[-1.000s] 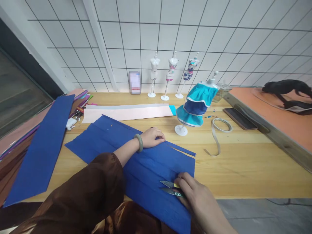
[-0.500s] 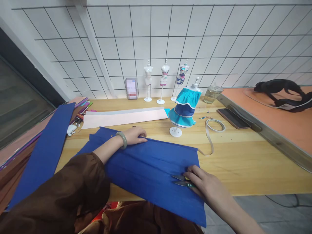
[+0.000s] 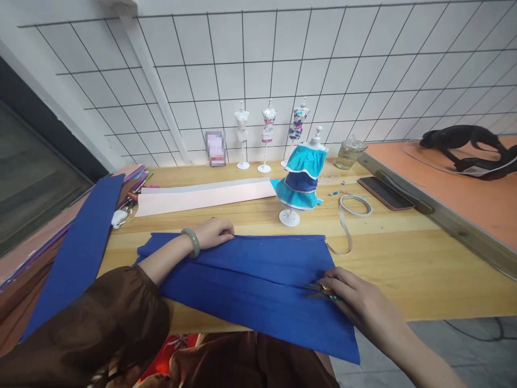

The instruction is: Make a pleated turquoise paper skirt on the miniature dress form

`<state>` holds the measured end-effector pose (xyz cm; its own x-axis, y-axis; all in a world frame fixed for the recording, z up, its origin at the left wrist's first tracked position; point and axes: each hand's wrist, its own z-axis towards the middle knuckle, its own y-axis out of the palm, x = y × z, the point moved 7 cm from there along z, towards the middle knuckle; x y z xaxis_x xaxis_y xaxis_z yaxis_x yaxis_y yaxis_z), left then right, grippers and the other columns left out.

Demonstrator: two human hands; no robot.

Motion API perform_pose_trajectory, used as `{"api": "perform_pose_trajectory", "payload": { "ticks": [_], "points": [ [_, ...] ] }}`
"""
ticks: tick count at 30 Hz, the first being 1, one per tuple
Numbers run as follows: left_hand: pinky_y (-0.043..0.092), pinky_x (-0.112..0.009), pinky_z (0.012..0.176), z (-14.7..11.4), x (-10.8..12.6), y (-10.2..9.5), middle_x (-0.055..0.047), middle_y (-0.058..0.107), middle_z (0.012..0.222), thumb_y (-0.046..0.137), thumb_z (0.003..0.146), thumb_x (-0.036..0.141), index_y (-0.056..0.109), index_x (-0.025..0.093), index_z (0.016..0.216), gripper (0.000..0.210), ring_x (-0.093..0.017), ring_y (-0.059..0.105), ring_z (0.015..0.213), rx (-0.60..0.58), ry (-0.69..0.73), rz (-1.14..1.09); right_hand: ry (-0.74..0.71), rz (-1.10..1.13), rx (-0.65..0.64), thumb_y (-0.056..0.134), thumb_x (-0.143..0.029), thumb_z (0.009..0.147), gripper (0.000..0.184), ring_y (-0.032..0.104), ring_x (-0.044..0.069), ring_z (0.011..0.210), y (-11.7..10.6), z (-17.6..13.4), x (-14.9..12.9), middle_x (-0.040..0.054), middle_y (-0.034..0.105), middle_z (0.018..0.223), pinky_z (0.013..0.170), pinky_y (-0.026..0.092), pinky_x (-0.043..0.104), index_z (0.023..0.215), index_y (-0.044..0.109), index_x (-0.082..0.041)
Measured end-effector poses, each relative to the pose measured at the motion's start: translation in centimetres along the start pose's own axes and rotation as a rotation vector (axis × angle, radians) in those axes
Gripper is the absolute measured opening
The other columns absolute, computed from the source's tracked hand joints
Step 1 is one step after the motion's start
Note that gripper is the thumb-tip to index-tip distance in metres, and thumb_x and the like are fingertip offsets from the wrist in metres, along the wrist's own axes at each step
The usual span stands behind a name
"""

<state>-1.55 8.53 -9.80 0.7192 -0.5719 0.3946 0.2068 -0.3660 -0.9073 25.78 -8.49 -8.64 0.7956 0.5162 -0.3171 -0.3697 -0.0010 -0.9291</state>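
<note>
A wide piece of blue fabric lies before me, its near right corner hanging over the table's front edge. My left hand, a bangle on its wrist, is closed on the far edge of this cloth. In my right hand is a pair of thread snips, blades pointing left over the fabric and slightly blurred. The right fingers wrap round the handles and rest near the cloth's right side. Beyond the fabric stands a small dress form wearing a tiered turquoise and navy ruffled dress.
Three small mannequins and a phone stand by the wall. A pale strip lies behind the fabric. On the right are a tape roll, a dark phone and a glass jar. Another blue strip lies left.
The fabric has turned, its far edge now running nearly level and its near right corner shifted right. My left hand has drawn nearer and left; my right hand, with the snips, has moved right.
</note>
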Motion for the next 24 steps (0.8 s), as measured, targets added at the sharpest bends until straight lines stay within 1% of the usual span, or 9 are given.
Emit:
{"api": "perform_pose_trajectory", "payload": {
  "ticks": [2, 5, 8, 10, 12, 16, 20, 22, 24],
  "points": [
    [0.044, -0.028, 0.069, 0.0, -0.1, 0.0, -0.005, 0.066, 0.083, 0.048, 0.084, 0.034, 0.065, 0.018, 0.084, 0.023, -0.018, 0.058, 0.076, 0.001, -0.021, -0.013, -0.039, 0.008, 0.029, 0.034, -0.016, 0.094, 0.027, 0.063, 0.018, 0.088, 0.1, 0.3, -1.6, 0.0100, 0.060, 0.105, 0.070, 0.053, 0.029, 0.109, 0.055, -0.023],
    [0.042, -0.025, 0.063, 0.2, -0.6, 0.1, -0.004, 0.065, 0.079, 0.050, 0.083, 0.037, 0.065, 0.018, 0.085, 0.025, -0.016, 0.057, 0.071, 0.000, -0.065, -0.035, -0.140, -0.043, 0.043, 0.033, -0.013, 0.093, 0.029, 0.064, 0.019, 0.087, 1.2, 0.9, -4.5, 0.0106, 0.062, 0.103, 0.067, 0.054, 0.029, 0.109, 0.056, -0.021],
    [0.041, -0.023, 0.059, 0.4, -1.1, 0.2, -0.002, 0.064, 0.075, 0.050, 0.083, 0.039, 0.065, 0.017, 0.086, 0.026, -0.014, 0.056, 0.066, -0.003, -0.106, -0.057, -0.179, -0.163, 0.068, 0.037, -0.010, 0.091, 0.033, 0.064, 0.023, 0.096, 2.6, 1.6, -6.1, 0.0132, 0.061, 0.116, 0.070, 0.056, 0.033, 0.114, 0.058, -0.021],
    [0.041, -0.022, 0.057, 0.6, -1.0, 0.2, -0.001, 0.063, 0.073, 0.052, 0.081, 0.038, 0.065, 0.017, 0.086, 0.025, -0.013, 0.055, 0.065, -0.009, -0.121, -0.064, -0.162, -0.227, 0.082, 0.041, -0.010, 0.090, 0.035, 0.065, 0.025, 0.099, 3.1, 2.0, -6.0, 0.0153, 0.057, 0.126, 0.071, 0.057, 0.036, 0.118, 0.058, -0.021],
    [0.040, -0.022, 0.056, 0.9, -0.5, 0.2, -0.001, 0.064, 0.074, 0.056, 0.079, 0.037, 0.065, 0.017, 0.087, 0.024, -0.013, 0.056, 0.064, -0.012, -0.127, -0.058, -0.146, -0.250, 0.075, 0.044, -0.010, 0.089, 0.035, 0.066, 0.026, 0.099, 3.5, 2.3, -5.6, 0.0159, 0.056, 0.130, 0.071, 0.058, 0.037, 0.119, 0.060, -0.021],
    [0.041, -0.023, 0.059, 2.4, 2.3, 0.5, -0.002, 0.065, 0.077, 0.062, 0.076, 0.037, 0.066, 0.017, 0.087, 0.022, -0.015, 0.058, 0.067, 0.003, -0.098, -0.031, -0.149, -0.239, 0.053, 0.047, -0.009, 0.088, 0.034, 0.066, 0.028, 0.100, 3.8, 2.5, -5.0, 0.0153, 0.062, 0.124, 0.074, 0.058, 0.038, 0.117, 0.062, -0.018],
    [0.041, -0.024, 0.063, 4.6, 5.4, 1.4, -0.002, 0.068, 0.081, 0.061, 0.079, 0.035, 0.067, 0.018, 0.088, 0.020, -0.015, 0.060, 0.071, 0.011, -0.021, -0.033, -0.139, -0.209, 0.041, 0.046, -0.008, 0.088, 0.035, 0.066, 0.026, 0.101, 4.0, 2.5, -4.9, 0.0150, 0.062, 0.123, 0.077, 0.058, 0.037, 0.118, 0.062, -0.018],
    [0.042, -0.023, 0.064, 5.6, 6.1, 1.8, -0.002, 0.069, 0.081, 0.059, 0.082, 0.032, 0.068, 0.018, 0.087, 0.018, -0.015, 0.060, 0.072, 0.018, 0.003, -0.042, -0.126, -0.187, 0.036, 0.046, -0.009, 0.088, 0.035, 0.065, 0.026, 0.102, 4.1, 2.5, -4.7, 0.0146, 0.062, 0.123, 0.079, 0.057, 0.037, 0.118, 0.062, -0.018],
    [0.042, -0.023, 0.063, 6.2, 6.2, 2.0, -0.002, 0.070, 0.081, 0.056, 0.083, 0.030, 0.069, 0.018, 0.087, 0.018, -0.014, 0.061, 0.073, 0.025, 0.014, -0.052, -0.107, -0.155, 0.021, 0.044, -0.010, 0.089, 0.036, 0.065, 0.025, 0.103, 4.0, 2.6, -4.6, 0.0135, 0.062, 0.124, 0.080, 0.057, 0.037, 0.119, 0.061, -0.019]
  ]
}}
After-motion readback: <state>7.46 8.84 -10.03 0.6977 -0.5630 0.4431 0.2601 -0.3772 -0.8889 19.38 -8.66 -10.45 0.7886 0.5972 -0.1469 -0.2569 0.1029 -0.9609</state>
